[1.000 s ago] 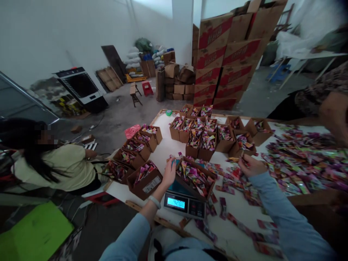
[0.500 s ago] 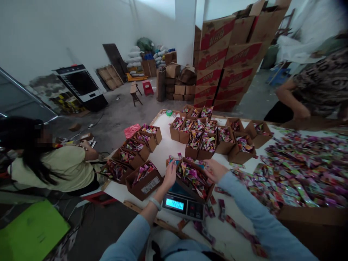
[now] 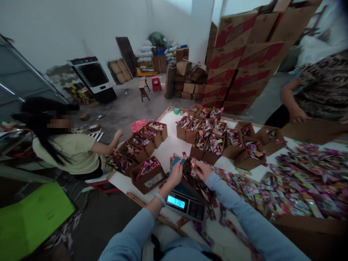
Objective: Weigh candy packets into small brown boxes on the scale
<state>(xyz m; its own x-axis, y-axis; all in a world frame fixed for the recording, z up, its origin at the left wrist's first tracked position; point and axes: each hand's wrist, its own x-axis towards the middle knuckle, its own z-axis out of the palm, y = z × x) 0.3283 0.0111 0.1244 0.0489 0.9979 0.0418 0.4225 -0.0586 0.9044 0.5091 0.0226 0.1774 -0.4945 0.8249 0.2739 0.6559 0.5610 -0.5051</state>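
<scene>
One digital scale [image 3: 187,209] on the tabletop [image 3: 172,139] bears one carton [image 3: 194,189]; the right hand's [image 3: 203,172] fingers pinch sachets [image 3: 193,163] above it. The left hand's [image 3: 176,174] grip beside it is unclear. Two people [image 3: 67,156] flank the tabletop.

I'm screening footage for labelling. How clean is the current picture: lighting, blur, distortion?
Head view: dim, bluish light, with the scale display glowing; head view: loose packets look soft, print unreadable; head view: wide-angle stretch tilts the carton stack outward, upper-right corner dark.

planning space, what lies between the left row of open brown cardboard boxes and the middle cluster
In the head view, bare white tabletop separates the left row from the middle cluster.
</scene>
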